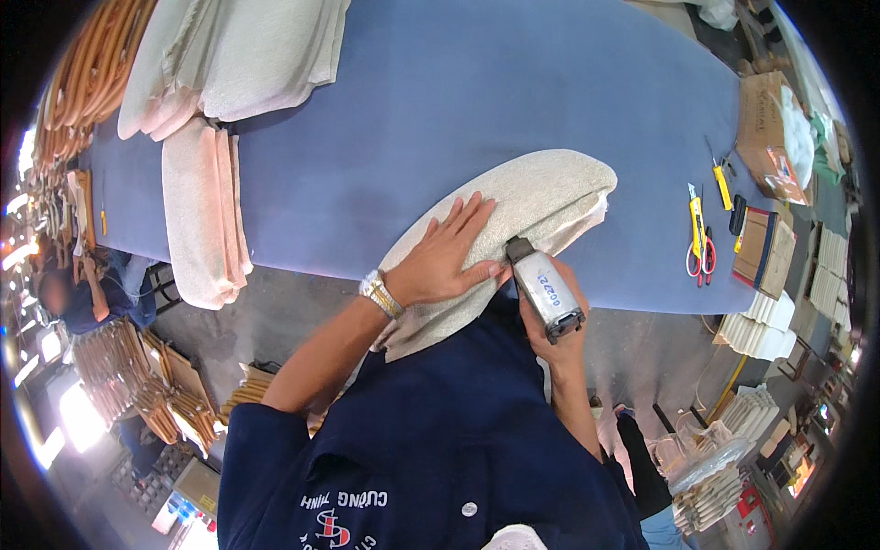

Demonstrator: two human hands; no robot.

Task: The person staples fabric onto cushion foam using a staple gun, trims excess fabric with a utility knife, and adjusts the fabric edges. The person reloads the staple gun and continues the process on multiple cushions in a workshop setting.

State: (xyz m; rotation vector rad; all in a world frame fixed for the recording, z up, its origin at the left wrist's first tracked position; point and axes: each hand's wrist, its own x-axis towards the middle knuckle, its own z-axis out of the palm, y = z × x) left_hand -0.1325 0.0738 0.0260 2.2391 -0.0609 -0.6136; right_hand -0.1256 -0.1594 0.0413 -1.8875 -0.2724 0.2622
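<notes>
A curved, cream fabric-covered panel [541,188] lies at the near edge of the blue table, its lower end against my body. My left hand [449,252], wearing a watch at the wrist, rests flat on the fabric with its fingers spread and the thumb toward the panel's near edge. My right hand [568,321] is wrapped round a staple gun [546,289] with a silver body. The gun's dark nose is at the panel's near edge, close to my left thumb; whether it touches the fabric I cannot tell.
Stacked cream panels [270,55] and a folded pile [197,211] lie on the left of the blue table [403,110]. At the right are a yellow cutter [696,215], red scissors [706,261], a yellow-handled tool [721,186] and a cardboard box [765,137]. Another person [82,293] sits far left.
</notes>
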